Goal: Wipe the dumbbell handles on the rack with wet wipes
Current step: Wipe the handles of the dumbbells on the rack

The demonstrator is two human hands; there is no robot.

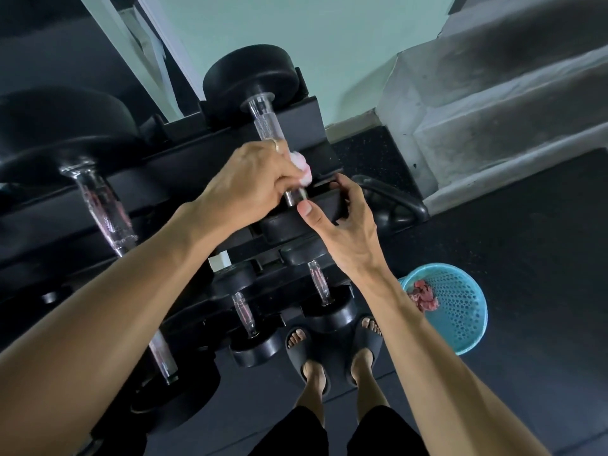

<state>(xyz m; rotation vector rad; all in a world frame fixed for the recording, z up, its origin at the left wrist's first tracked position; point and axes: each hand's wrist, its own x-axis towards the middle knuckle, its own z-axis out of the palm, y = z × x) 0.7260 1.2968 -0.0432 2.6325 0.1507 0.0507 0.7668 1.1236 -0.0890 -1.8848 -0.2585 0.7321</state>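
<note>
A black dumbbell with a chrome handle (265,125) lies on the top tier of the black rack (158,179). My left hand (250,181) grips the near part of that handle through a crumpled pink-white wet wipe (304,169). My right hand (345,222) holds the dumbbell's near black head (324,205), fingers curled over its edge and thumb by the handle's end. Another large dumbbell (98,205) sits to the left on the same tier.
Lower tiers hold smaller dumbbells (320,287) (245,314). A turquoise plastic basket (455,304) with used reddish wipes (422,296) stands on the dark floor at my right. My feet in black slides (332,350) are close to the rack. Grey concrete steps (493,110) rise at right.
</note>
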